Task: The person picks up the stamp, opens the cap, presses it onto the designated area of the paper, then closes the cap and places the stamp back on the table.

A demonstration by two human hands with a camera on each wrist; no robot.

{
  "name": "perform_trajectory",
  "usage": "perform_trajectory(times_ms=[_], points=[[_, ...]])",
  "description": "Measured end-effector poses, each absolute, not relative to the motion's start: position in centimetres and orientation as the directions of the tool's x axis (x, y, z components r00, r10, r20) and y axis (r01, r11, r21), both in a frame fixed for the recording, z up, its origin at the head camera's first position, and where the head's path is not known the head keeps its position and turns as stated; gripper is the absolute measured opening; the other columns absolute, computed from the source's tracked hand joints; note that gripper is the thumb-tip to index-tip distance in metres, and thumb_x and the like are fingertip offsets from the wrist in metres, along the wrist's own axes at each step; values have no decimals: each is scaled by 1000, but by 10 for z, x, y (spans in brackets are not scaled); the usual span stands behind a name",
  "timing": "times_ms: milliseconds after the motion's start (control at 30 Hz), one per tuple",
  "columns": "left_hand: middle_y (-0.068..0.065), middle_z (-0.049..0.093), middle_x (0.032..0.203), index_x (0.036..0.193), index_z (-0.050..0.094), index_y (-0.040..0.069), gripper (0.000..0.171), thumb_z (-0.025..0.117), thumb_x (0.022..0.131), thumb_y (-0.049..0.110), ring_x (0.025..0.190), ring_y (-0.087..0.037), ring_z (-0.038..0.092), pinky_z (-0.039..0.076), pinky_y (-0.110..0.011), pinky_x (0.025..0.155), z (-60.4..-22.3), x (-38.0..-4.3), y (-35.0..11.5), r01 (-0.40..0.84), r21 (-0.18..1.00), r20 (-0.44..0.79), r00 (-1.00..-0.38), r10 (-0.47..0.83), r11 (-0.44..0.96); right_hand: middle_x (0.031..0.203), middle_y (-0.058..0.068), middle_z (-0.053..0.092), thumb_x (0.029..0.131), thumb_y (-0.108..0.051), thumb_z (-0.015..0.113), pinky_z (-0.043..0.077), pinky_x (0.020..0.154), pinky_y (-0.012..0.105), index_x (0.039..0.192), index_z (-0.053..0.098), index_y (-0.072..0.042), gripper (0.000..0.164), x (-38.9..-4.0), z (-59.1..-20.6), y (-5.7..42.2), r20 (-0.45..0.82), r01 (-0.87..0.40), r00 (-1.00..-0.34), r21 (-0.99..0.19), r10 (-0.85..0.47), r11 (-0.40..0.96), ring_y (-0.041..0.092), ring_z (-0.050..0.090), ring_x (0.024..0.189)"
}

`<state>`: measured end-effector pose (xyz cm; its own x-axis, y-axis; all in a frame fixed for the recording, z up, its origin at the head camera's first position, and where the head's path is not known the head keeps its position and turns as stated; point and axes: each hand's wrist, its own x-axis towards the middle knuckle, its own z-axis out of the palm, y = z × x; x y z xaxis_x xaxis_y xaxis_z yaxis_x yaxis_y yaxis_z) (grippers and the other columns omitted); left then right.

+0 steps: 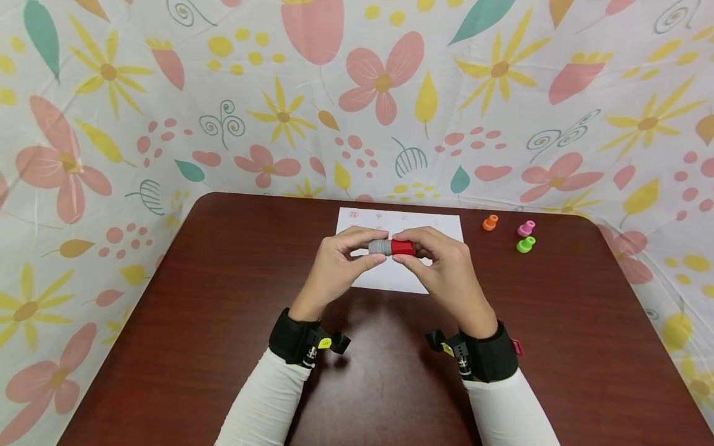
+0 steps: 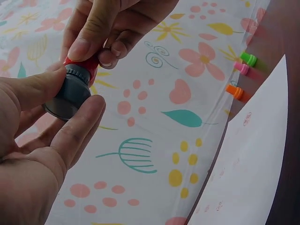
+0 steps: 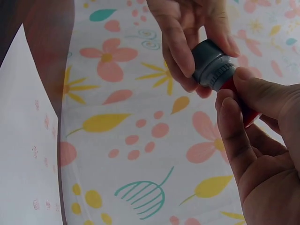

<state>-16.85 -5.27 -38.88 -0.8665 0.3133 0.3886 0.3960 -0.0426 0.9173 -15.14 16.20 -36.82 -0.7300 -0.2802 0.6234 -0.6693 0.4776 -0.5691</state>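
A small red stamp (image 1: 403, 247) with a grey cap (image 1: 380, 247) lies sideways between both hands, over the sheet of paper (image 1: 393, 282). Thumb and fingers of my left hand (image 1: 334, 266) pinch the grey end. At the red end, my right hand (image 1: 446, 260) grips with the thumb on one side and fingers on the other. The left wrist view shows a ribbed ring (image 2: 78, 72) where grey meets red. Grey and red parts are joined in every view. Small faint red prints (image 3: 46, 122) mark the paper.
Orange (image 1: 490, 223), pink (image 1: 526, 228) and green (image 1: 525, 244) stamps stand at the back right of the dark brown table (image 1: 234, 272). A flower-patterned cloth (image 1: 357, 124) hangs behind the table and along its sides.
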Motion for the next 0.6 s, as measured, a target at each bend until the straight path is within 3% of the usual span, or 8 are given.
perform_trajectory(times_ms=[400, 600], points=[[-8, 71, 120, 125, 74, 5, 33, 76, 92, 1, 107, -22, 66, 63, -32, 85, -388, -171, -66, 381, 920, 382, -823, 421, -90, 100, -1, 75, 81, -5, 87, 54, 80, 11, 109, 77, -13, 31, -151, -369, 160, 607, -673, -735, -600, -301, 433, 7, 64, 82], [-10, 71, 122, 125, 74, 4, 34, 77, 91, 1, 109, -22, 67, 62, -32, 85, -388, -171, -66, 388, 916, 397, -830, 391, -106, 102, 1, 75, 80, -3, 87, 54, 82, 11, 110, 77, -10, 32, -150, -370, 155, 646, -689, -714, -579, -272, 436, 7, 65, 83]])
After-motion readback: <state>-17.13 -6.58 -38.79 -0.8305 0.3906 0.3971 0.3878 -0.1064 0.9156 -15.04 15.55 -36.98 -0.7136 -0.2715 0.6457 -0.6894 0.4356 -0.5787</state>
